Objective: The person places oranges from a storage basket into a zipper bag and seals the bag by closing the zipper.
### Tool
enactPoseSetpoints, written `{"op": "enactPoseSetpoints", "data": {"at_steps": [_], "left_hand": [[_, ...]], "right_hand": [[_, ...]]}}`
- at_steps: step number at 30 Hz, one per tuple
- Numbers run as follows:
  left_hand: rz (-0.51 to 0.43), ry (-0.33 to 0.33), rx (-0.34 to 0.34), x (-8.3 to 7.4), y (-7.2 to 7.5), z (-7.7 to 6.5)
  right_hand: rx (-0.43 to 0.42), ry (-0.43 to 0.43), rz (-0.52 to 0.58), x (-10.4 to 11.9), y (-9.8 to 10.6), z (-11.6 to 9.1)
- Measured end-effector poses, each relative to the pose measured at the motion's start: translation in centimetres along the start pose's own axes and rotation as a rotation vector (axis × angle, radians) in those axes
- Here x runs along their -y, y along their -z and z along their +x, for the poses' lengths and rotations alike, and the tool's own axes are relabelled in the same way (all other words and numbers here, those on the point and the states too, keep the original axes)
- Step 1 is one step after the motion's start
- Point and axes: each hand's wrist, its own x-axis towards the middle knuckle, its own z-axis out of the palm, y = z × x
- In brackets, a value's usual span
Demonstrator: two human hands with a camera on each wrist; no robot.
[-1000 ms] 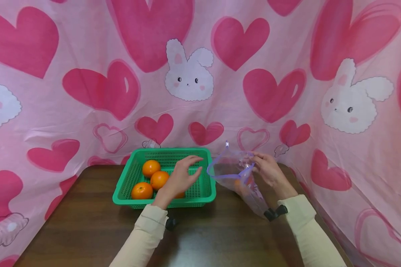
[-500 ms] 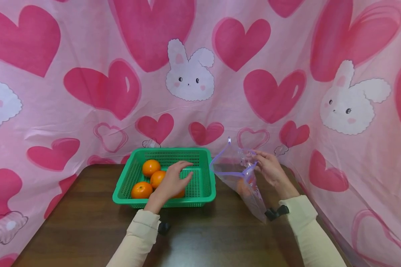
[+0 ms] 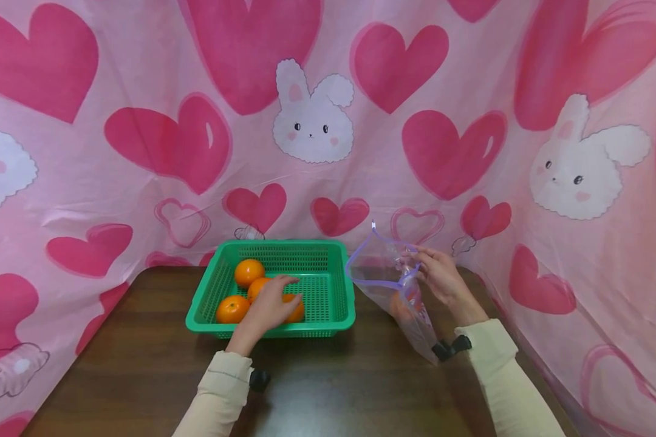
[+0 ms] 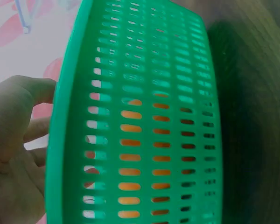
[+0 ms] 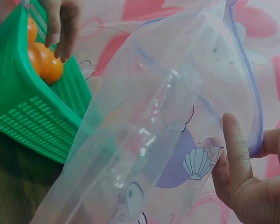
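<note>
At lower centre the left hand [image 3: 266,308], fingers parted, overhangs oranges [image 3: 232,309] in the basket [image 3: 306,330], perhaps touching; farther right, the right hand [image 3: 443,279] pinches the bag [image 3: 379,294]. Only the right wrist view shows its shell [image 5: 196,163].

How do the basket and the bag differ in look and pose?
The basket is opaque green with slotted walls; the bag is see-through, printed and purple-edged. The basket stands on the table; the bag slants, gripped near its mouth by the right hand. The basket looks stiff; the bag looks limp. Both are open at the top.
</note>
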Motion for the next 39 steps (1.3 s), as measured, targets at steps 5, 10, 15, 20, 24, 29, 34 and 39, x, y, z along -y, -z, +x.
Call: {"op": "enactPoseSetpoints", "data": {"at_steps": [5, 10, 15, 20, 24, 29, 34, 39], "left_hand": [[0.021, 0.011, 0.037, 0.7, 0.1, -0.2], [0.031, 0.030, 0.075, 1.0, 0.2, -0.3], [0.042, 0.050, 0.095, 1.2, 0.0, -0.4], [0.049, 0.070, 0.108, 1.2, -0.2, -0.3], [0.060, 0.092, 0.112, 1.2, -0.3, -0.2], [0.068, 0.135, 0.126, 1.1, -0.3, -0.2], [0.083, 0.195, 0.135, 1.0, -0.7, -0.1], [0.092, 0.232, 0.147, 1.1, -1.0, 0.1]], "right_hand": [[0.016, -0.008, -0.001, -0.2, -0.2, 0.1], [0.021, -0.010, -0.011, -0.3, -0.1, 0.2], [0.026, -0.010, 0.006, -0.5, 0.1, 0.2], [0.023, -0.007, 0.032, -0.6, 0.0, 0.3], [0.012, -0.009, 0.041, -0.6, 0.0, 0.5], [0.015, 0.001, 0.030, -0.6, 0.0, 0.4], [0.022, -0.002, 0.014, -0.5, 0.0, 0.4], [0.007, -0.025, -0.031, -0.6, -0.1, 0.4]]}}
